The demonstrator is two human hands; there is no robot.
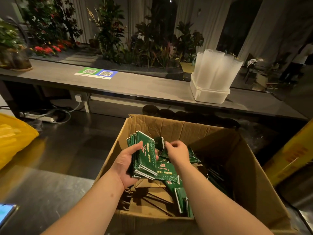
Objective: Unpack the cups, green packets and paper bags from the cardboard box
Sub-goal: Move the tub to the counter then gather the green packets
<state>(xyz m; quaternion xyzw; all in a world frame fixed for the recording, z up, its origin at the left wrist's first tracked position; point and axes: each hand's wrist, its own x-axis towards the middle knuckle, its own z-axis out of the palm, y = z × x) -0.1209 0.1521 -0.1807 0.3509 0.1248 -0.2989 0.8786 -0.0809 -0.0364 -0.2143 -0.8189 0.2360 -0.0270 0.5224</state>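
An open cardboard box (250, 175) stands on the dark steel counter in front of me. Inside it my left hand (126, 162) grips a stack of green packets (145, 155) with gold and red print. My right hand (177, 152) pinches one more green packet (160, 145) just beside the stack. More green packets (166, 168) lie loose in the box, over brown paper bags (150, 195) at the bottom. Stacks of clear plastic cups (216, 68) stand upright in a white tub (209, 94) on the far ledge.
A yellow plastic bag (13, 138) lies on the counter at left. A yellow carton (291, 155) leans at right. A QR code sign (96, 72) lies on the ledge, plants behind it. A phone screen (6, 212) shows at the bottom left corner.
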